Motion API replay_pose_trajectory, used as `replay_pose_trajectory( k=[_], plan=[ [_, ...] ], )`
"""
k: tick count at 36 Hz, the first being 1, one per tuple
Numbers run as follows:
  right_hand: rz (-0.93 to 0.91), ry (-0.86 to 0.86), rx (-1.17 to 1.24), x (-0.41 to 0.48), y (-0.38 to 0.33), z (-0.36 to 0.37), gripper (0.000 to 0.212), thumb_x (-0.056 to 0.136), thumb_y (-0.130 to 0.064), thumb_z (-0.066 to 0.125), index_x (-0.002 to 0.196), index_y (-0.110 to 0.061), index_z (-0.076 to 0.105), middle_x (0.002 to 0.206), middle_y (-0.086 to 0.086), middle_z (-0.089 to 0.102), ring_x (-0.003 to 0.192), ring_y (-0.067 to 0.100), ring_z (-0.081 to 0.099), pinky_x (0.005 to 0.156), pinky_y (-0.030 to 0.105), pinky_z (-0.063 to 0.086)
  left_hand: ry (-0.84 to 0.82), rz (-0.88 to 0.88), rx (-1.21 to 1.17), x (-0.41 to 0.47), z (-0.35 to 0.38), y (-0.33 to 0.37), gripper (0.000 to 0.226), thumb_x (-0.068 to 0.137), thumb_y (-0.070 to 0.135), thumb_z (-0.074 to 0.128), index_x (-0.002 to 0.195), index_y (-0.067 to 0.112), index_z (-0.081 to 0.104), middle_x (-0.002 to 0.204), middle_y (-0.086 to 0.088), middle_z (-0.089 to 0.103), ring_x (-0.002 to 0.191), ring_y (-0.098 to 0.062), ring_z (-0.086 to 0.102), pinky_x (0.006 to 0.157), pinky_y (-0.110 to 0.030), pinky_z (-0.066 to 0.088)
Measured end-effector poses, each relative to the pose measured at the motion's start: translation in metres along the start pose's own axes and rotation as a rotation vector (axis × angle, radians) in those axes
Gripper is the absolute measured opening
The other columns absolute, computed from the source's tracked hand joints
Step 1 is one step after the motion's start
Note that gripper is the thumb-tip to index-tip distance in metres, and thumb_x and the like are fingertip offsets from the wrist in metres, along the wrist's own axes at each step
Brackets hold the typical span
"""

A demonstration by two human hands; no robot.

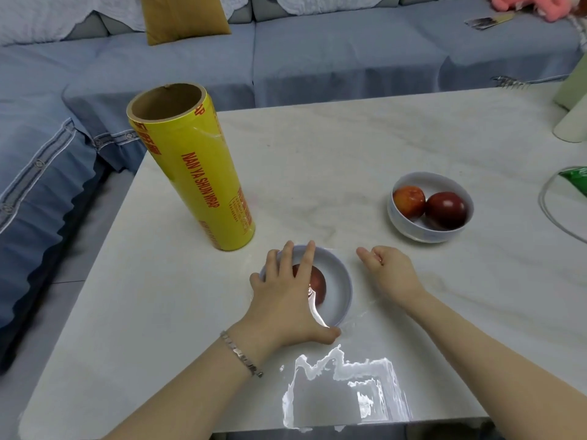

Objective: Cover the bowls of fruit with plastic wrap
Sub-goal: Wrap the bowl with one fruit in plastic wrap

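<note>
Plastic wrap [343, 366]: where does it lie relative to the hands?

One loose clear sheet is draped over the near bowl [344, 290] and runs down onto the worktop [317, 154] toward the front edge, where it shows as wrinkled glare. The left hand [282, 300] rests on top of it, over the left half of the bowl.

State of the fingers?

The left fingers [308, 258] are straight and spread apart, lying flat across the film, with the thumb down at the bowl's near rim. The right hand [390, 274] sits just to the right of the bowl, fingers loosely curled. I cannot tell whether it is pinching the film's edge.

Orientation of the roll?

The yellow roll [193, 166] stands on end, behind and left of the near bowl and apart from both hands. Its long axis is upright and the open cardboard core faces up.

Counts?

One roll and one sheet. Two bowls: the near one holds one red fruit [317, 285] under the film. The far bowl [409, 230], well to the right, holds two fruits [409, 201] side by side and touching, with no film visible over it. That makes three fruits. Two hands, the left with a bracelet [241, 355] on the wrist.
</note>
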State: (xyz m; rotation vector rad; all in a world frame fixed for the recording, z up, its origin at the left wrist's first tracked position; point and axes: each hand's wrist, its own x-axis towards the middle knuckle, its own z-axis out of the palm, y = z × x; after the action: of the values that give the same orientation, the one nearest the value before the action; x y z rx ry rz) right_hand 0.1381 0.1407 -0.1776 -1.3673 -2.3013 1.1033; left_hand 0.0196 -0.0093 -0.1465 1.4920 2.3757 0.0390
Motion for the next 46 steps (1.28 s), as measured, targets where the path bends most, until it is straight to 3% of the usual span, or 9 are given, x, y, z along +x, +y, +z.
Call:
replay_pose_trajectory(
  k=[7, 10, 15, 18, 26, 33, 36, 41, 46],
  plan=[
    [0.111, 0.069, 0.073, -0.006, -0.001, 0.01, 0.034, 0.085, -0.04, 0.059, 0.067, -0.015, 0.045, 0.063, -0.001, 0.05, 0.07, 0.023, 0.048, 0.064, 0.029, 0.035, 0.013, -0.074, -0.022, -0.002, 0.003, 0.006, 0.131, 0.053, 0.074, 0.064, 0.143, 0.029, -0.02, 0.154, 0.0, -0.011, 0.141, -0.027, -0.006, 0.103, -0.048, 0.024],
    [0.192, 0.055, 0.11, -0.021, 0.005, 0.001, 0.041, 0.089, -0.05, 0.045, 0.077, -0.011, 0.052, 0.071, 0.003, 0.055, 0.074, 0.023, 0.052, 0.07, 0.034, 0.04, 0.037, -0.158, -0.094, -0.001, 0.006, 0.009, 0.133, 0.052, 0.079, 0.062, 0.143, 0.028, -0.02, 0.155, -0.002, -0.011, 0.142, -0.029, -0.006, 0.105, -0.05, 0.024],
    [0.558, -0.256, 0.61, -0.051, -0.003, -0.003, 0.056, 0.09, -0.052, 0.042, 0.08, 0.0, 0.059, 0.072, 0.016, 0.065, 0.059, 0.026, 0.062, 0.062, 0.032, 0.054, 0.022, -0.238, -0.149, 0.002, 0.004, 0.012, 0.136, 0.05, 0.082, 0.06, 0.143, 0.028, -0.023, 0.155, -0.006, -0.017, 0.142, -0.033, -0.008, 0.106, -0.056, 0.022],
    [0.557, -0.365, 0.69, -0.055, -0.005, 0.007, 0.047, 0.089, -0.047, 0.049, 0.083, -0.002, 0.06, 0.079, 0.016, 0.068, 0.064, 0.022, 0.065, 0.065, 0.029, 0.056, -0.06, -0.194, -0.176, 0.001, -0.002, 0.007, 0.141, 0.046, 0.079, 0.067, 0.14, 0.033, -0.027, 0.153, -0.004, -0.024, 0.142, -0.031, -0.013, 0.106, -0.056, 0.022],
    [0.344, -0.17, 0.685, -0.049, -0.012, 0.022, 0.029, 0.093, -0.03, 0.049, 0.07, -0.012, 0.048, 0.067, 0.01, 0.046, 0.062, 0.02, 0.041, 0.062, 0.03, 0.035, -0.056, -0.033, -0.086, 0.006, -0.009, -0.004, 0.139, 0.046, 0.075, 0.07, 0.14, 0.038, -0.025, 0.155, 0.004, -0.02, 0.142, -0.029, -0.018, 0.114, -0.053, 0.003],
    [0.378, 0.142, 0.919, -0.053, -0.027, 0.026, 0.027, 0.099, -0.02, 0.03, 0.072, -0.016, 0.031, 0.058, 0.001, 0.034, 0.042, 0.012, 0.034, 0.046, 0.024, 0.032, -0.003, -0.014, -0.087, 0.004, -0.005, -0.005, 0.136, 0.051, 0.074, 0.069, 0.142, 0.033, -0.024, 0.156, 0.005, -0.011, 0.143, -0.024, -0.01, 0.114, -0.052, 0.012],
    [0.312, 0.236, 0.829, -0.05, -0.033, 0.027, 0.027, 0.099, -0.024, 0.028, 0.073, -0.016, 0.031, 0.059, 0.003, 0.034, 0.044, 0.014, 0.033, 0.041, 0.023, 0.032, 0.011, -0.014, -0.069, 0.004, -0.006, -0.005, 0.136, 0.05, 0.074, 0.068, 0.142, 0.032, -0.023, 0.155, 0.005, -0.007, 0.142, -0.024, -0.004, 0.11, -0.051, 0.019],
    [0.205, 0.358, 0.461, -0.044, -0.013, 0.028, 0.023, 0.098, -0.024, 0.031, 0.082, -0.009, 0.038, 0.066, 0.0, 0.042, 0.07, 0.025, 0.042, 0.063, 0.027, 0.026, 0.003, -0.021, -0.074, 0.003, -0.006, -0.004, 0.134, 0.051, 0.075, 0.067, 0.143, 0.032, -0.02, 0.154, 0.004, -0.005, 0.14, -0.026, -0.001, 0.107, -0.047, 0.024],
    [0.221, 0.21, 0.257, -0.027, -0.011, 0.032, 0.018, 0.098, -0.018, 0.032, 0.086, -0.005, 0.037, 0.076, 0.01, 0.048, 0.075, 0.027, 0.042, 0.063, 0.03, 0.024, -0.023, -0.056, -0.095, 0.002, -0.005, -0.001, 0.134, 0.051, 0.075, 0.068, 0.143, 0.033, -0.02, 0.154, 0.004, -0.009, 0.14, -0.026, -0.003, 0.106, -0.046, 0.024]
  ],
)
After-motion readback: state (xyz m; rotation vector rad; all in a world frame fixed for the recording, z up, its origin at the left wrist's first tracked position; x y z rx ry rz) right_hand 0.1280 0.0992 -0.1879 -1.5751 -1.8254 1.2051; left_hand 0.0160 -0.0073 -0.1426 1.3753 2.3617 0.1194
